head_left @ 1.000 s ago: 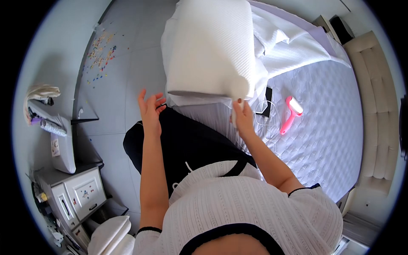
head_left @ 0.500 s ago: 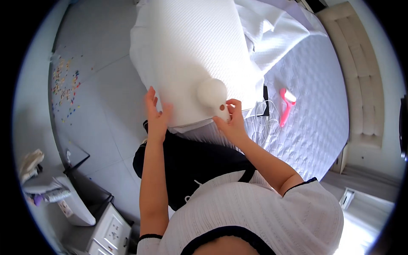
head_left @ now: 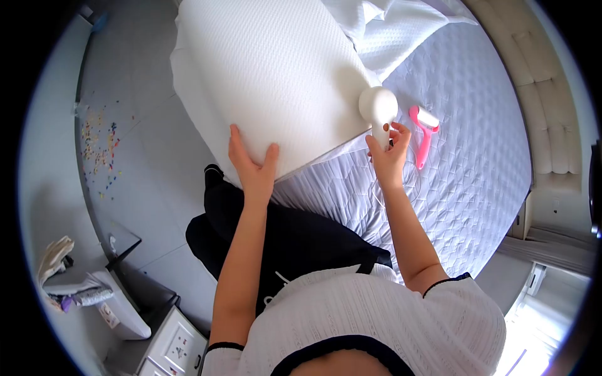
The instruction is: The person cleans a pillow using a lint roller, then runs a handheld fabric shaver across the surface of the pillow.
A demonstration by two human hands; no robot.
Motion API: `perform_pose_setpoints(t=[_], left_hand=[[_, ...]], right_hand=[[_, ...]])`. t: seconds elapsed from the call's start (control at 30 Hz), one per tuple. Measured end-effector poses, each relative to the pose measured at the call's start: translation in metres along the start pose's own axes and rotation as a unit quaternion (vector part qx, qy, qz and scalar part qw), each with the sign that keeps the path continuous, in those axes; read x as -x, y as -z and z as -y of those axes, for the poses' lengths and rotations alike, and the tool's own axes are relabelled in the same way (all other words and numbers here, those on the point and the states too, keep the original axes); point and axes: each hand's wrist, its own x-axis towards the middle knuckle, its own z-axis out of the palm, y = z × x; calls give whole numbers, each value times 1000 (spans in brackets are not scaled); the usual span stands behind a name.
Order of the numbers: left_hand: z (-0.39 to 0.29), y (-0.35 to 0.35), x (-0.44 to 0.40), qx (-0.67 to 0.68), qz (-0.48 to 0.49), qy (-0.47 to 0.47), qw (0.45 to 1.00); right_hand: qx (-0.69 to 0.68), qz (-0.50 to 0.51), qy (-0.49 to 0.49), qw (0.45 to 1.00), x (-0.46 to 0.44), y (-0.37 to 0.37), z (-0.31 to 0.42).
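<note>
My right hand (head_left: 390, 158) is closed around the handle of a white fabric shaver (head_left: 378, 105) with a round head and a brown button. The shaver's head is over the right edge of a white quilted mattress cover (head_left: 282, 69). My left hand (head_left: 254, 169) rests on the cover's near left part, fingers spread. To the right of my right hand, a pink lint roller (head_left: 424, 139) with a white roll lies on the grey quilted bed (head_left: 470, 150). A thin white cord (head_left: 376, 197) is partly visible below my right hand.
Many small colourful pieces (head_left: 97, 144) are scattered on the grey floor at the left. A white cabinet (head_left: 172, 344) stands at the lower left. A beige padded headboard (head_left: 545, 94) borders the bed on the right. Rumpled white fabric (head_left: 401, 31) lies at the far side.
My right hand has moved right and up in view with the shaver, from the cover's near middle to its right edge. My left hand has settled flat on the cover. The view has shifted.
</note>
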Motion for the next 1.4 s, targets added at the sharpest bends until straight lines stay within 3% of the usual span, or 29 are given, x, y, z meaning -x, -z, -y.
perform_pose_setpoints(t=[0.07, 0.1, 0.17, 0.27, 0.3, 0.4, 0.47, 0.57, 0.7, 0.8, 0.93, 1.03, 1.17, 1.4], left_hand=[[-20, 6, 0, -171, -15, -25, 985], [-28, 10, 1, -177, -19, -28, 984], [-41, 17, 3, -317, 43, -98, 942], [-35, 10, 6, -425, 70, -161, 888], [-33, 4, 10, -424, 74, -164, 888], [-28, -5, 21, -396, 60, -175, 899], [-26, -2, 24, -425, 61, -156, 890], [-29, 0, 22, -442, 76, -144, 882], [-25, -2, 23, -451, 77, -143, 877], [-25, -4, 24, -445, 76, -137, 881], [-29, -1, 23, -445, 85, -124, 883], [-30, 0, 24, -441, 91, -118, 885], [-20, -2, 25, -454, 69, -115, 881], [-35, 1, 29, -458, 95, -43, 883]], right_hand=[[-12, 21, -8, 1000, -1, 2, 3], [-17, 35, -22, 999, 1, 3, 6], [15, 55, 57, 997, 10, -4, 7], [-8, 128, 78, 989, 34, -21, 12], [-4, 148, 104, 983, 43, -26, 12], [-9, 194, 60, 979, 58, -18, 33], [38, 203, 142, 968, 56, -8, 25], [30, 140, 160, 977, 28, 18, -7], [21, 40, 99, 994, -8, 50, -31], [-39, 49, -54, 997, -24, 58, -33], [-73, 41, -95, 992, -21, 55, -32], [-22, 35, 86, 995, 5, 43, -28], [18, 167, 202, 965, 45, 21, -9], [40, 236, 185, 953, 65, 12, 6]])
